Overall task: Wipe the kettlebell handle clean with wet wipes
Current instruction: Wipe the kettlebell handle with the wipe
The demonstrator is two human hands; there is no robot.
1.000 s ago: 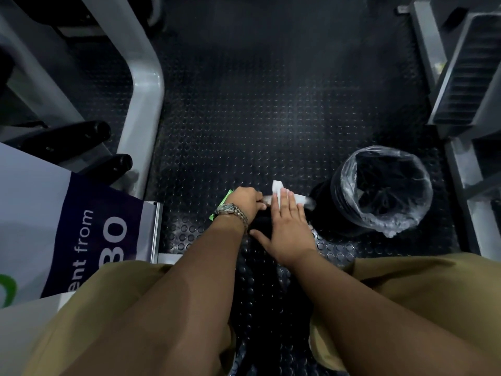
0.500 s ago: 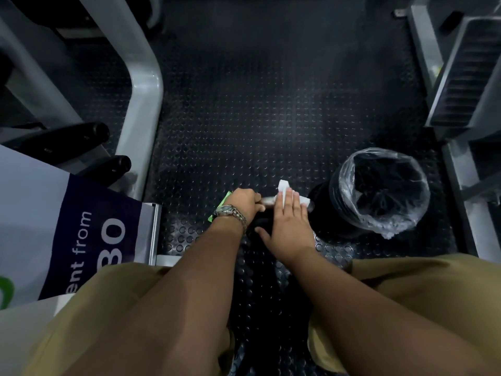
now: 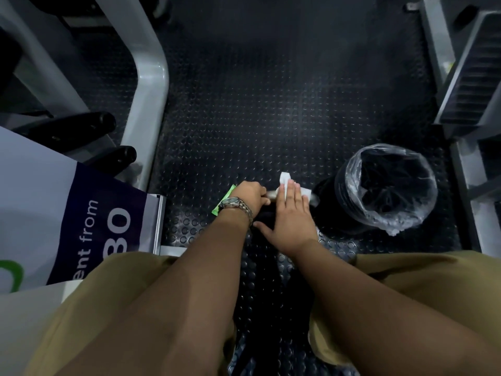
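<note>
Floor (image 3: 271, 104): black studded rubber, we note.
Bin (image 3: 332, 204): clear liner (image 3: 352, 169); contents too dark.
Left grip (image 3: 250, 195): clasps kettlebell handle (image 3: 271, 196).
Right grip (image 3: 291, 213): flat, pressing wipe (image 3: 284, 178).

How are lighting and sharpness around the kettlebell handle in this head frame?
Head view: dim, with wide-angle bending at the edges; the kettlebell handle is only a pale sliver between the gripping left hand and the flat right hand; the white wipe stands out; the bin liner catches glare.

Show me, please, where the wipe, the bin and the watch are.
wipe (image 3: 284, 179), head view, on its upper white corner.
bin (image 3: 352, 175), head view, on its left rim.
watch (image 3: 233, 204), head view, on its face.
</note>
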